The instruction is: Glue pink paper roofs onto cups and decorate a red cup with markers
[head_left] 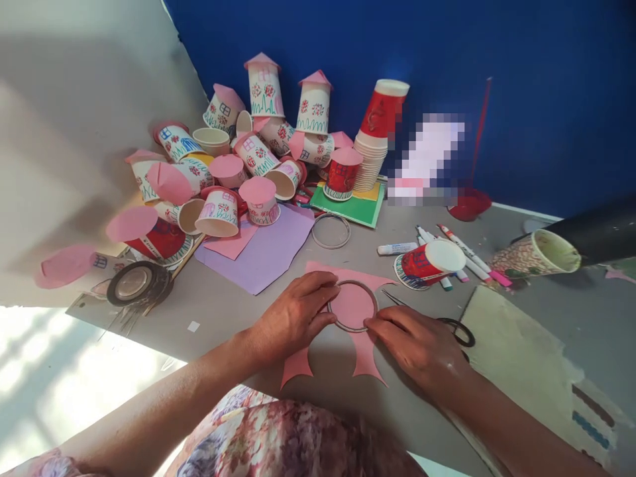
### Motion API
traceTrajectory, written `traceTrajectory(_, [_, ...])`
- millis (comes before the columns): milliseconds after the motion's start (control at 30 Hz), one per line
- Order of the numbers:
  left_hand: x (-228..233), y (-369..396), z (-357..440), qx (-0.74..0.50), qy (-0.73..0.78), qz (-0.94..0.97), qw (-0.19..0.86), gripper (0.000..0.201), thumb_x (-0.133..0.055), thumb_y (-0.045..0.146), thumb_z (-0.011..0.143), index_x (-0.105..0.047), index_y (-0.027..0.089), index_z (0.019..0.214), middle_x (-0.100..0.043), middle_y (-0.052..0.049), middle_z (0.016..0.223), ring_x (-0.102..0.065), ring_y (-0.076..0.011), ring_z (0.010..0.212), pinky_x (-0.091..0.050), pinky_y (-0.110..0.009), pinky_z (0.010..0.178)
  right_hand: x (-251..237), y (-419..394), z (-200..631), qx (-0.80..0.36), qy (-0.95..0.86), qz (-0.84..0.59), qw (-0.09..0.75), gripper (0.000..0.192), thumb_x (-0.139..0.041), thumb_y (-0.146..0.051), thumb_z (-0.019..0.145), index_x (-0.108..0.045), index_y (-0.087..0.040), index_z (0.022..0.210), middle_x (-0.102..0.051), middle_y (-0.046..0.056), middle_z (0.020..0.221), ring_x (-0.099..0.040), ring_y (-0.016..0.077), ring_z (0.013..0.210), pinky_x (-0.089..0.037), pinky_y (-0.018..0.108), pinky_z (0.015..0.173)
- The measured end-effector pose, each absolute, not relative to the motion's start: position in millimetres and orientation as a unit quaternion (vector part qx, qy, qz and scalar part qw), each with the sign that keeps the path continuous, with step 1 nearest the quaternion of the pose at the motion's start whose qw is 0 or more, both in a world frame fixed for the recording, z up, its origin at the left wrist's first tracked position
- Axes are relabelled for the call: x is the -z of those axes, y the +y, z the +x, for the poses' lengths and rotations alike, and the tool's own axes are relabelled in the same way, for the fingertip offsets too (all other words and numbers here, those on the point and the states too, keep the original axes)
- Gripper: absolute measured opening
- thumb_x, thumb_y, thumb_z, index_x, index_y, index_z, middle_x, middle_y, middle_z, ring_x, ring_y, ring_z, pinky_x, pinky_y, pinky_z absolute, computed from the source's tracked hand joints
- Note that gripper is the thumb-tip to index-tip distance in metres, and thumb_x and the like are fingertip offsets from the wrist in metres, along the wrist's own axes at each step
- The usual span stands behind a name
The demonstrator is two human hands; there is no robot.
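Note:
A thin round bangle (352,329) lies flat on a cut sheet of pink paper (366,354), whose near edge has curved cut-outs. My left hand (298,311) grips the bangle's left rim between thumb and fingers. At its lower right rim, the closed fingertips of my right hand (417,341) hold it against the paper. Beneath my right hand is a pair of scissors (462,331); the blade tips and a black handle loop show on either side, the middle is hidden. I cannot tell whether the palm touches them.
Paper cups with pink tops (258,199) crowd the back left by purple paper (253,265). A second bangle (331,246), a red cup (417,266), markers (472,262) and a cup stack (370,162) stand beyond my hands. Black tape (132,281) lies left, a pale cloth (517,358) right.

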State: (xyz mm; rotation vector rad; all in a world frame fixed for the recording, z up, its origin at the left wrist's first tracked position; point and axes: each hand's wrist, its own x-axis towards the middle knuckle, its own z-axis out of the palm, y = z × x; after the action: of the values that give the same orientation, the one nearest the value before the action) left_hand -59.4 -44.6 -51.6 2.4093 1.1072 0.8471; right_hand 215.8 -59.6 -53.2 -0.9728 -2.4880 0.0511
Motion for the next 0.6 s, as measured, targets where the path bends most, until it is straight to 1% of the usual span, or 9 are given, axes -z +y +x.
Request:
traceTrajectory(100, [50.1, -43.5, -57.4, -0.325, 0.375, 0.853, 0.163, 0.014, -0.062, 0.024, 0.104, -0.073, 0.017, 0.109, -0.070, -0.015, 0.123, -0.068, -0.0262, 0.120, -0.061, -0.042, 0.101, 55.6, -59.5, 216.0, -0.024, -0.907, -0.360, 0.218, 0.027, -0.050, -0.011, 0.106, -0.075, -0.021, 0.107, -0.075, 0.004, 0.097, -0.068, 0.0149, 0.082, -0.047, 0.027, 0.068])
traceTrajectory(133, [49.3, -43.5, -56.9, -0.331, 0.368, 0.855, 0.154, 0.013, -0.061, 0.023, 0.104, -0.074, 0.019, 0.101, -0.070, -0.013, 0.117, -0.068, -0.0253, 0.116, -0.060, -0.041, 0.098, 56.0, -59.3, 215.8, -0.027, -0.907, -0.362, 0.212, 0.026, -0.050, -0.011, 0.105, -0.074, -0.021, 0.107, -0.074, 0.004, 0.096, -0.068, 0.0153, 0.082, -0.047, 0.027, 0.068])
traceTrajectory(200, [48.0, -44.4, -56.5, -0.341, 0.352, 0.862, 0.130, 0.017, -0.061, 0.019, 0.103, -0.072, 0.020, 0.091, -0.070, -0.010, 0.107, -0.068, -0.0227, 0.105, -0.059, -0.037, 0.090, 56.2, -58.6, 214.7, -0.037, -0.908, -0.364, 0.203, 0.024, -0.052, -0.011, 0.104, -0.074, -0.021, 0.106, -0.073, 0.004, 0.095, -0.067, 0.0160, 0.082, -0.046, 0.027, 0.068])
traceTrajectory(300, [47.1, -48.5, -56.9, -0.329, 0.339, 0.876, 0.101, 0.018, -0.057, 0.012, 0.103, -0.070, 0.020, 0.093, -0.070, -0.007, 0.095, -0.067, -0.0197, 0.092, -0.057, -0.035, 0.084, 55.0, -56.9, 211.8, -0.044, -0.907, -0.363, 0.207, 0.022, -0.055, -0.009, 0.102, -0.073, -0.021, 0.104, -0.072, 0.003, 0.092, -0.065, 0.0162, 0.080, -0.044, 0.028, 0.068])
traceTrajectory(400, [47.7, -55.8, -56.1, -0.302, 0.323, 0.893, 0.087, 0.015, -0.059, 0.012, 0.101, -0.070, 0.021, 0.105, -0.071, -0.008, 0.098, -0.068, -0.0221, 0.097, -0.058, -0.037, 0.088, 53.5, -55.1, 209.2, -0.047, -0.906, -0.370, 0.202, 0.020, -0.056, -0.011, 0.102, -0.073, -0.021, 0.105, -0.071, 0.002, 0.091, -0.063, 0.0166, 0.079, -0.042, 0.029, 0.067])
traceTrajectory(467, [50.3, -61.1, -54.4, -0.284, 0.328, 0.899, 0.068, 0.019, -0.058, 0.012, 0.100, -0.070, 0.021, 0.112, -0.072, -0.010, 0.103, -0.069, -0.0234, 0.100, -0.058, -0.040, 0.092, 53.4, -54.2, 208.2, -0.046, -0.907, -0.373, 0.189, 0.017, -0.057, -0.014, 0.103, -0.073, -0.021, 0.104, -0.070, 0.002, 0.089, -0.063, 0.0170, 0.077, -0.042, 0.030, 0.066])
traceTrajectory(567, [58.7, -65.9, -52.7, -0.309, 0.322, 0.895, 0.012, 0.024, -0.056, 0.009, 0.101, -0.069, 0.021, 0.116, -0.073, -0.007, 0.101, -0.070, -0.0219, 0.103, -0.057, -0.039, 0.098, 54.2, -53.7, 206.8, -0.029, -0.907, -0.373, 0.195, 0.017, -0.057, -0.021, 0.104, -0.073, -0.023, 0.097, -0.070, 0.001, 0.085, -0.063, 0.0165, 0.072, -0.043, 0.030, 0.061])
traceTrajectory(600, [62.3, -66.1, -52.9, -0.300, 0.324, 0.897, 0.007, 0.027, -0.056, 0.008, 0.100, -0.069, 0.022, 0.119, -0.073, -0.007, 0.104, -0.070, -0.0219, 0.108, -0.057, -0.039, 0.101, 53.9, -54.0, 205.9, -0.021, -0.897, -0.388, 0.210, 0.017, -0.058, -0.024, 0.103, -0.073, -0.025, 0.093, -0.071, 0.000, 0.083, -0.063, 0.0157, 0.070, -0.045, 0.029, 0.060])
